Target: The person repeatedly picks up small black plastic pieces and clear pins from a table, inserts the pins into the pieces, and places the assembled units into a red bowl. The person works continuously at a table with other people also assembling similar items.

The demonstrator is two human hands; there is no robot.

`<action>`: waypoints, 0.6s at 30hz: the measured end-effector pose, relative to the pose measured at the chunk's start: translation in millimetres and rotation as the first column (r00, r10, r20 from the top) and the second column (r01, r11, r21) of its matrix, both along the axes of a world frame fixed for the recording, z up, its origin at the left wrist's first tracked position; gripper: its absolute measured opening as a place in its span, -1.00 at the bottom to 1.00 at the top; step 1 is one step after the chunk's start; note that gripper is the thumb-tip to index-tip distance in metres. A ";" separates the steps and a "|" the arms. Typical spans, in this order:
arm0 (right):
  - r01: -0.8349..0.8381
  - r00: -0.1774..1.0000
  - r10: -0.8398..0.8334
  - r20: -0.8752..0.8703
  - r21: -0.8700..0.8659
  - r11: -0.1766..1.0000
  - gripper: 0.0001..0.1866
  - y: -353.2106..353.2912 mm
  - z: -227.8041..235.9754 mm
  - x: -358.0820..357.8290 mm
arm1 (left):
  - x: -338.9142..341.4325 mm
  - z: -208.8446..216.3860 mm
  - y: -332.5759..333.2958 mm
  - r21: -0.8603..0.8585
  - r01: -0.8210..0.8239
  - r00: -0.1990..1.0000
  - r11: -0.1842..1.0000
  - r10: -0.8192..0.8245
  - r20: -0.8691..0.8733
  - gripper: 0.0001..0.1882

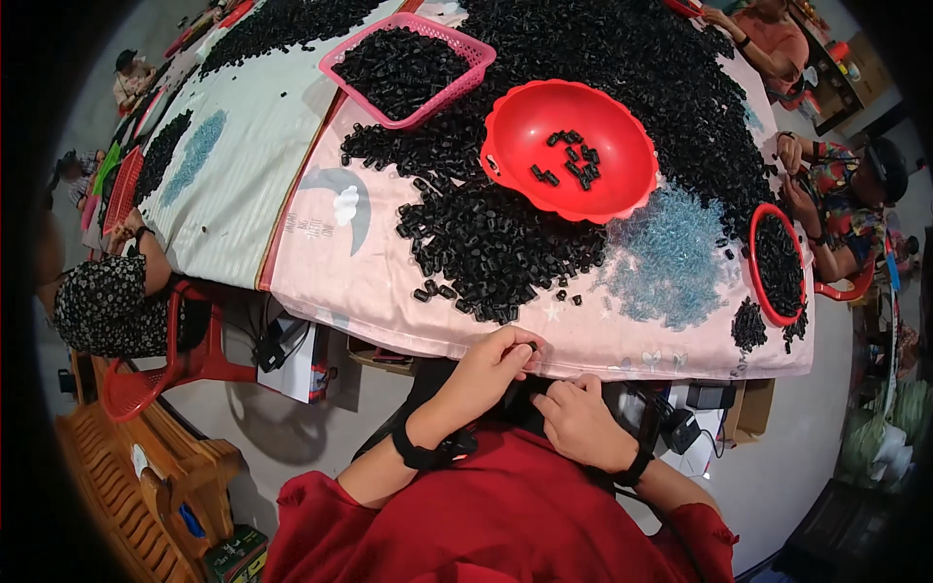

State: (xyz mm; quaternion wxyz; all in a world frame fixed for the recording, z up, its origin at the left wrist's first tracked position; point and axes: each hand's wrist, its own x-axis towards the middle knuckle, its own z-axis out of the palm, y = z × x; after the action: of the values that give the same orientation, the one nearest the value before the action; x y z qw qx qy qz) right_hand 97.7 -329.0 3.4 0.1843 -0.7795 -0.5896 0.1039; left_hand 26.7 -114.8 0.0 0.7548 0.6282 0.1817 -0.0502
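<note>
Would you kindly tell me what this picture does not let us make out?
In the head view:
Black piece in the left hand: its full shape, mostly covered by fingers.
Right hand: whether it holds anything, hidden by its curled fingers.
Large black heap: far end, cut off by the upper edge.
Pale blue pieces: exact shape, too small.

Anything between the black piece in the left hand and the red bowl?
Yes: part of the loose black heap lies on the pink cloth between the piece in the left hand and the red bowl. No upright obstacle shows along that line.
</note>
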 end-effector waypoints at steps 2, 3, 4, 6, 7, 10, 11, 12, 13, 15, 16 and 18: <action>0.077 0.993 -0.068 -0.092 0.103 0.992 -0.64 -2.3 1.0 0.6 | -3.5 -3.1 2.6 -0.131 0.012 1.000 0.991 -0.011 0.011 -0.70; 0.148 0.989 -0.145 -0.036 0.115 0.982 -0.63 -4.4 3.4 4.0 | -3.3 -3.7 3.1 -0.160 0.014 1.000 0.987 -0.012 0.015 -0.70; 0.216 0.975 -0.220 0.016 0.133 0.967 -0.63 -6.5 8.2 8.0 | -3.2 -3.5 4.8 -0.186 0.014 1.000 0.982 -0.011 0.017 -0.69; 0.320 0.930 -0.335 0.153 0.111 0.941 -0.58 -11.2 14.1 8.7 | -4.6 -3.7 4.5 -0.215 0.012 1.000 0.977 -0.009 0.018 -0.69; 0.293 0.937 -0.296 0.186 0.045 0.955 -0.56 -13.1 12.1 7.1 | -3.2 -5.0 3.8 -0.210 0.024 1.000 0.977 -0.021 0.016 -0.69; 0.187 0.960 -0.170 0.222 -0.055 0.981 -0.52 -17.8 -1.4 -0.6 | 0.1 -6.3 1.6 -0.191 0.051 0.999 0.980 -0.049 0.018 -0.69; 0.164 0.977 -0.160 0.142 -0.018 0.986 -0.52 -19.6 -2.9 -1.9 | 0.8 -4.8 0.7 -0.182 0.057 0.998 0.982 -0.054 0.021 -0.69; 0.143 0.988 -0.144 0.062 0.020 0.990 -0.51 -20.3 -3.2 -2.5 | 1.2 -4.0 0.3 -0.172 0.061 0.998 0.983 -0.058 0.024 -0.69; 0.123 0.992 -0.122 -0.019 0.062 0.990 -0.51 -17.8 -0.8 -2.4 | 0.8 -4.3 0.9 -0.176 0.066 0.998 0.982 -0.063 0.027 -0.69; 0.218 0.974 -0.222 0.035 0.093 0.972 -0.55 -10.7 8.8 1.1 | -0.4 -5.8 2.4 -0.184 0.076 0.997 0.980 -0.071 0.034 -0.69; 0.258 0.960 -0.266 0.087 0.091 0.962 -0.57 -7.9 11.8 2.1 | -0.3 -5.6 3.0 -0.184 0.077 0.997 0.980 -0.072 0.034 -0.69; 0.310 0.926 -0.307 0.219 0.025 0.951 -0.61 -7.6 8.3 -0.5 | 0.1 -4.5 3.9 -0.184 0.079 0.997 0.980 -0.074 0.034 -0.69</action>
State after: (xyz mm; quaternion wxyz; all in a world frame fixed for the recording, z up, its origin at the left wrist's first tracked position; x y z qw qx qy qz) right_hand 97.1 -336.6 11.7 0.1280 -0.8701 -0.4759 -0.0101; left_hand 26.8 -110.9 -4.6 0.8101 0.5623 0.1417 -0.0872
